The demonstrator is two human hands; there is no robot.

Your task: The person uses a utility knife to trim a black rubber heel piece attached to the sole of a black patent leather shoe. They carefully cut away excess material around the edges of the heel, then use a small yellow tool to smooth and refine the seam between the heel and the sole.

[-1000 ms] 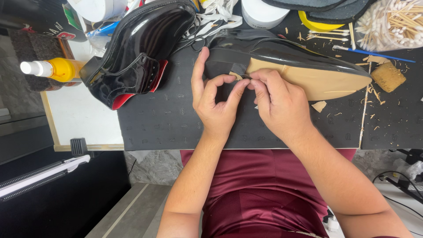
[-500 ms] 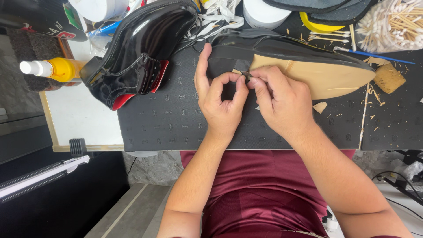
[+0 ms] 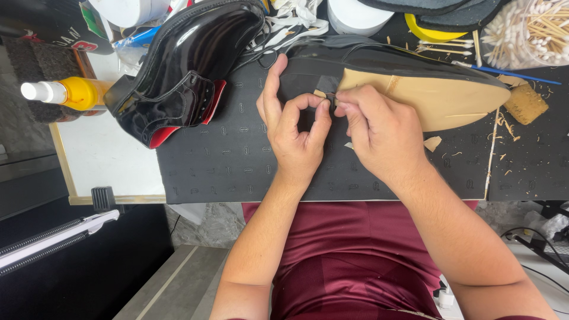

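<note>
1. A black shoe (image 3: 379, 59) lies on its side on the dark patterned mat (image 3: 237, 160) that covers the counter, with its tan sole (image 3: 427, 98) turned toward the person
2. The left hand (image 3: 293, 127) rests at the heel end of that sole, forefinger and thumb curled into a ring, their tips pinched narrowly on a small bit of tan material at the sole's edge
3. The right hand (image 3: 379, 127) meets it from the other side, its thumb and forefinger closed on the same small bit, so both grips touch at one spot against the shoe
4. A second glossy black shoe (image 3: 189, 65) with a red lining lies farther left on the mat, apart from both hands
5. Off the mat at the left edge, a yellow bottle (image 3: 71, 92) with a white cap lies on its side
6. At the top right a clear container (image 3: 527, 32) is filled with cotton swabs and thin wooden sticks
7. A white round tub (image 3: 355, 15) stands behind the shoe; its contents cannot be seen
8. Next to it a yellow roll (image 3: 430, 31) shows partly under dark flat pieces
9. A tan block (image 3: 524, 104) lies just beyond the shoe's toe, with wood shavings and scraps (image 3: 435, 142) scattered on the mat around it
</note>
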